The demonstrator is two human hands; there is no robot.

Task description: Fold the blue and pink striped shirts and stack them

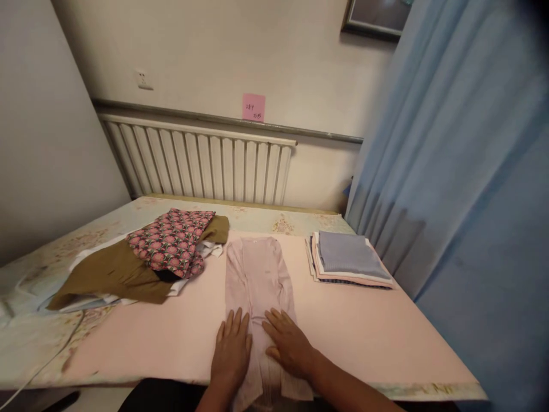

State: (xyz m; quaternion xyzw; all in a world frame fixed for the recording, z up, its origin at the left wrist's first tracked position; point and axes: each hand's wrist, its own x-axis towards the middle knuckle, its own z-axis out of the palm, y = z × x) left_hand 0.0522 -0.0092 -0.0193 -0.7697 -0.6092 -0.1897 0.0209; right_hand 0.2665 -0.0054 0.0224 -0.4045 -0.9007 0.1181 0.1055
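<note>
A pale pink long-sleeved shirt [262,274] lies lengthwise in front of me, its sides and sleeves folded inward into a long strip. Its lower end reaches the near edge of the bed. My left hand [231,346] rests flat on the shirt's left side, fingers stretched out. On the right side, my right hand [288,343] also lies flat with its fingers extended, pointing up and to the left. Small wrinkles cross the fabric between the two hands. Neither hand grips the cloth.
Left of the shirt is a loose heap of clothes with a patterned garment [171,240] over a brown one [115,272]. A folded stack [351,252] sits at the right on the pink sheet [343,337]. A blue curtain [429,171] hangs along the right; a radiator [206,160] stands behind.
</note>
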